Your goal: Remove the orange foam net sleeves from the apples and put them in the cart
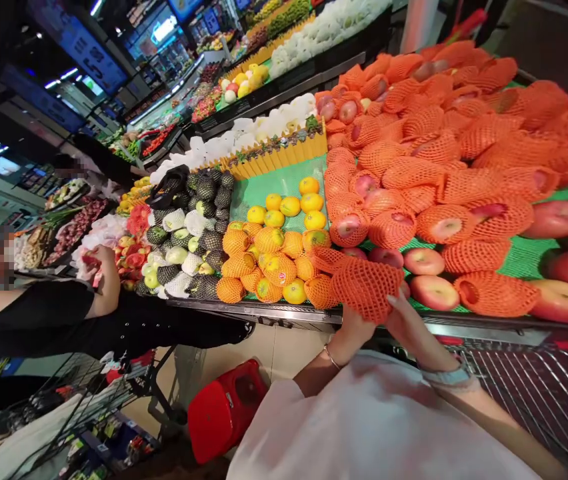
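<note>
Both of my hands are at the near edge of the fruit stand, closed around an orange foam fruit net (365,288). My left hand (357,325) grips it from below, its fingers mostly hidden behind the mesh. On the net's right side, my right hand (404,319) pinches its edge between thumb and fingers. The net bulges into a round shape; whether a fruit is inside I cannot make out. Just to the right lie bare red-yellow apples (434,292). Many netted apples (395,228) are heaped behind, and yellow-orange citrus fruits (280,267) sit to the left.
Green matting (279,183) lines the stand, with dark-netted green fruits (207,243) further left. A red basket (227,410) stands on the floor. A wire shopping cart (519,393) is at my right. Another person (39,313) reaches over the stand at the left.
</note>
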`<state>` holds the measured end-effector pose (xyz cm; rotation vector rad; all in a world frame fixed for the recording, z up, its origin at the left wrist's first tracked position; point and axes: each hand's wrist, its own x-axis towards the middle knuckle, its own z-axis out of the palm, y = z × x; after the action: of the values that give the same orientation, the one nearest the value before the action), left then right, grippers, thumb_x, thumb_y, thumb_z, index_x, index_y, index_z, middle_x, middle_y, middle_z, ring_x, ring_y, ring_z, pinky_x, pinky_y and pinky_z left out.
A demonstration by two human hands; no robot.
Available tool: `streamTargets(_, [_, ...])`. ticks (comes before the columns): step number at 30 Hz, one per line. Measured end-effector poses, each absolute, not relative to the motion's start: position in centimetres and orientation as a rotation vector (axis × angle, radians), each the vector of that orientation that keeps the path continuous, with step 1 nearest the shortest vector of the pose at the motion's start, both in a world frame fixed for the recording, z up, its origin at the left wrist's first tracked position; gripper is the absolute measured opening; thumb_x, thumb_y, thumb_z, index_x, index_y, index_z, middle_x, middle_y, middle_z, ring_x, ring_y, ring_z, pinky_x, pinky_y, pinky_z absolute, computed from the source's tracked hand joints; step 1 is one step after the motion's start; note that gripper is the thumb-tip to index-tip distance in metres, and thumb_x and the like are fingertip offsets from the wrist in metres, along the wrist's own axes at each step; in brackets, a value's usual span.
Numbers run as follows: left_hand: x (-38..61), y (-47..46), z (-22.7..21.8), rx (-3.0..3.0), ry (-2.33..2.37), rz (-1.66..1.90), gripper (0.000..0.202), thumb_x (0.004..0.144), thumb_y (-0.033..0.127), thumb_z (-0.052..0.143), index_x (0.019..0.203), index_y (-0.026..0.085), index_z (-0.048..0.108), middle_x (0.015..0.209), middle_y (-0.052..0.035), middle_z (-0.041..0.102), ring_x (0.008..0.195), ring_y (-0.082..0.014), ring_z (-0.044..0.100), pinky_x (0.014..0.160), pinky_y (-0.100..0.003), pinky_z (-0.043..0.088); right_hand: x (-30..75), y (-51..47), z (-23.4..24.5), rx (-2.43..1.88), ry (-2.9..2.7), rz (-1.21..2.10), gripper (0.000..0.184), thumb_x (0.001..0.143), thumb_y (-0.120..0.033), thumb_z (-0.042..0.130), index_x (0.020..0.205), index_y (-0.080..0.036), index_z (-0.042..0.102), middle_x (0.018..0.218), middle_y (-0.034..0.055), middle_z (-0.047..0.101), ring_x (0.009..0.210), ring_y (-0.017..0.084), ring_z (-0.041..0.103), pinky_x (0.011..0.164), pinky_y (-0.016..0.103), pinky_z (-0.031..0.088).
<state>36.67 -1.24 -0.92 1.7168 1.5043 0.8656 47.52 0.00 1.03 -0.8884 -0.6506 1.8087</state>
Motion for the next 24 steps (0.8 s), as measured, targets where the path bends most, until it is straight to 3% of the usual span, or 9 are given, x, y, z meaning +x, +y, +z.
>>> streamTargets(4, [37.0,-0.2,-0.5,1.815,1.414,0.726,0.038,0.085,0.029,0.060,0.119,0.011,0.057,0.129,-0.0198,0.059,0.129,-0.0352,0.051,0.114,-0.057,0.038,50.5,2.0,0.5,-0.887,-0.633,1.777,0.058,0.078,-0.059,0.069,0.127,-0.031,0.058,0.141,0.0030,0.059,0.132,0.027,0.054,0.109,0.048,0.048])
streamTargets(7, [37.2,-0.2,0.0,1.780,1.215,0.742,0.043,0.083,0.038,0.062,0.119,0.014,0.057,0.124,-0.0168,0.061,0.123,-0.0333,0.054,0.111,-0.057,0.040,52.4,2.6,-0.5,-0.916,-0.612,1.658,0.069,0.074,-0.070,0.066,0.128,-0.028,0.058,0.139,0.0085,0.060,0.123,0.030,0.060,0.100,0.054,0.053])
streamTargets(12, [38.4,-0.4,0.4,1.497,1.122,1.199,0.051,0.096,0.060,0.036,0.101,0.019,0.068,0.104,-0.0128,0.067,0.107,-0.0271,0.063,0.104,-0.050,0.047,56.6,2.5,-2.0,-1.081,-0.567,1.339,0.069,0.068,-0.075,0.063,0.119,-0.027,0.063,0.125,0.0086,0.067,0.114,0.030,0.064,0.093,0.051,0.056])
streamTargets(14, [39.3,0.3,0.4,1.280,1.188,1.407,0.059,0.094,0.068,0.033,0.116,0.020,0.061,0.117,-0.0139,0.063,0.114,-0.0254,0.061,0.105,-0.048,0.046,58.0,2.0,-2.4,-1.175,-0.601,1.240,0.067,0.069,-0.067,0.067,0.123,-0.027,0.061,0.121,0.0070,0.068,0.112,0.028,0.064,0.096,0.049,0.055])
streamTargets(16, [40.3,1.3,0.3,1.183,1.105,1.392,0.084,0.082,0.082,0.043,0.141,0.022,0.039,0.140,-0.0169,0.048,0.130,-0.0266,0.052,0.110,-0.047,0.044,58.5,1.3,-2.6,-1.216,-0.657,1.240,0.072,0.067,-0.062,0.072,0.128,-0.028,0.058,0.122,0.0064,0.067,0.114,0.028,0.063,0.100,0.050,0.053])
streamTargets(18, [41.2,1.9,0.3,1.229,0.964,1.184,0.113,0.066,0.088,0.058,0.149,0.022,0.020,0.151,-0.0191,0.035,0.139,-0.0293,0.043,0.114,-0.045,0.041,58.2,0.7,-2.3,-1.184,-0.739,1.277,0.085,0.059,-0.061,0.078,0.133,-0.028,0.054,0.128,0.0079,0.063,0.122,0.031,0.058,0.106,0.054,0.048])
streamTargets(20, [41.8,2.1,0.3,1.274,0.949,1.034,0.121,0.056,0.086,0.068,0.147,0.020,0.022,0.150,-0.0203,0.037,0.140,-0.0322,0.041,0.114,-0.045,0.041,57.8,0.5,-1.5,-1.130,-0.852,1.292,0.091,0.056,-0.064,0.080,0.135,-0.026,0.054,0.135,0.0093,0.059,0.134,0.033,0.048,0.116,0.055,0.037])
streamTargets(22, [42.1,2.0,0.5,1.264,1.023,1.050,0.114,0.056,0.083,0.071,0.140,0.019,0.030,0.146,-0.0205,0.042,0.137,-0.0336,0.043,0.115,-0.048,0.040,57.8,0.5,-0.3,-1.115,-0.981,1.285,0.080,0.063,-0.065,0.076,0.132,-0.027,0.058,0.140,0.0081,0.056,0.144,0.032,0.038,0.123,0.052,0.025])
streamTargets(24, [42.0,1.9,1.0,1.274,1.071,1.135,0.108,0.057,0.077,0.076,0.136,0.018,0.034,0.144,-0.0195,0.045,0.135,-0.0340,0.046,0.116,-0.051,0.038,58.5,0.7,1.1,-1.111,-1.049,1.288,0.065,0.075,-0.063,0.067,0.130,-0.029,0.060,0.146,0.0059,0.053,0.146,0.029,0.035,0.124,0.050,0.024])
